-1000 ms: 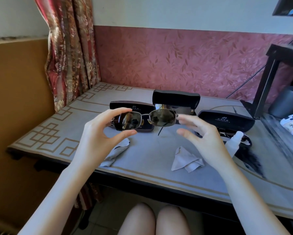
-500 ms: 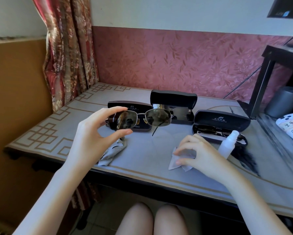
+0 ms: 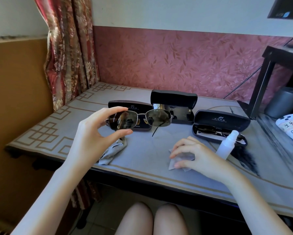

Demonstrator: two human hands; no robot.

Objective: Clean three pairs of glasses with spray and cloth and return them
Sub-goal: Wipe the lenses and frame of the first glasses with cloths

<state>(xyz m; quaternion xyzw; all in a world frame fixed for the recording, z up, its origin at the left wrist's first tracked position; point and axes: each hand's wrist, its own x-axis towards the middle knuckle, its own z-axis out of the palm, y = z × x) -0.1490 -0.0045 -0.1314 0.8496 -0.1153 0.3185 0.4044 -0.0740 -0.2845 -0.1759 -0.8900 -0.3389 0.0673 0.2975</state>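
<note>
My left hand (image 3: 98, 133) pinches the left lens of a pair of metal-framed sunglasses (image 3: 156, 118) and holds them up above the table. My right hand (image 3: 195, 155) lies on a grey cleaning cloth (image 3: 176, 162) on the table, fingers curled round it. A second grey cloth (image 3: 113, 150) lies crumpled below the sunglasses. A small white spray bottle (image 3: 227, 144) stands right of my right hand. Three black glasses cases sit behind: a left one (image 3: 128, 106), an open middle one (image 3: 173, 100), and an open right one (image 3: 222, 120) with dark glasses (image 3: 208, 129) inside.
The table (image 3: 142, 168) has a grey cover with a gold fret border. A patterned curtain (image 3: 67, 48) hangs at the back left. A black stand (image 3: 267, 73), a grey cylinder (image 3: 284, 101) and a white labelled object (image 3: 291, 127) crowd the right side.
My right hand left the sunglasses' right side and came down onto the cloth, where its fingers now curl round it. My left hand keeps the sunglasses raised, slightly lower and left.
</note>
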